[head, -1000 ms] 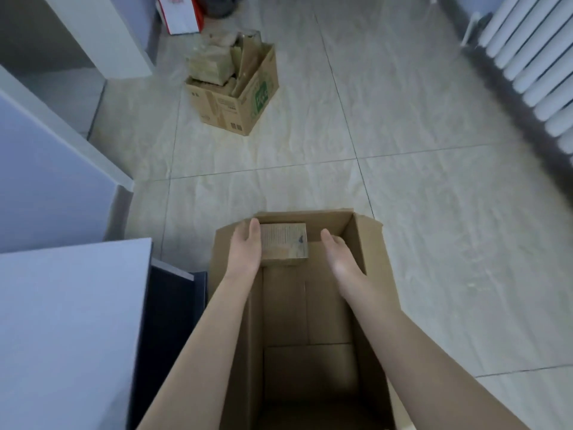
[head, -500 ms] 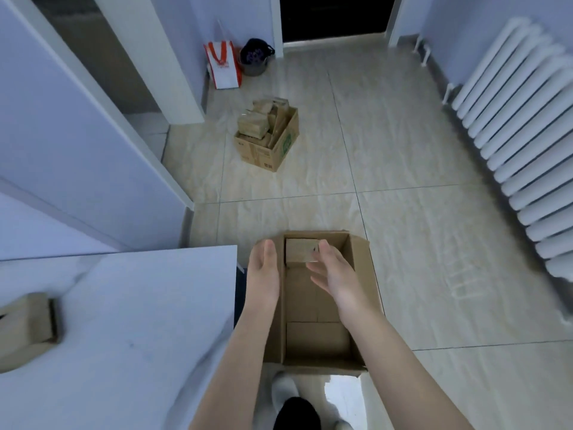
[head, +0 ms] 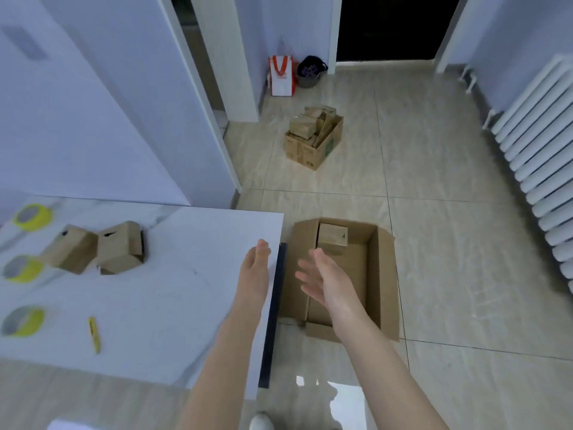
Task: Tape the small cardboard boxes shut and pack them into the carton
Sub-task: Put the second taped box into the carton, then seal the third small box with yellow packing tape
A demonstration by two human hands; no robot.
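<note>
cardboard carton (head: 383,274), rectangular and open, sits on glossy beige tile floor (head: 465,274) beside a white table (head: 155,305); one small box (head: 332,234) lies inside. left hand (head: 254,271) and right hand (head: 325,283) hover empty, fingers relaxed.

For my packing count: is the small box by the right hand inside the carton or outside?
Inside. The small box lies at the far end of the carton, within its walls.

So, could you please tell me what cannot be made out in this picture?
Head view only:
- Small box in the carton: too small and blurred to show tape.
- Two boxes on the table: motion blur hides whether they are taped.
- Far carton contents: too small.
- Carton's near floor: partly hidden by the right hand and forearm.
</note>
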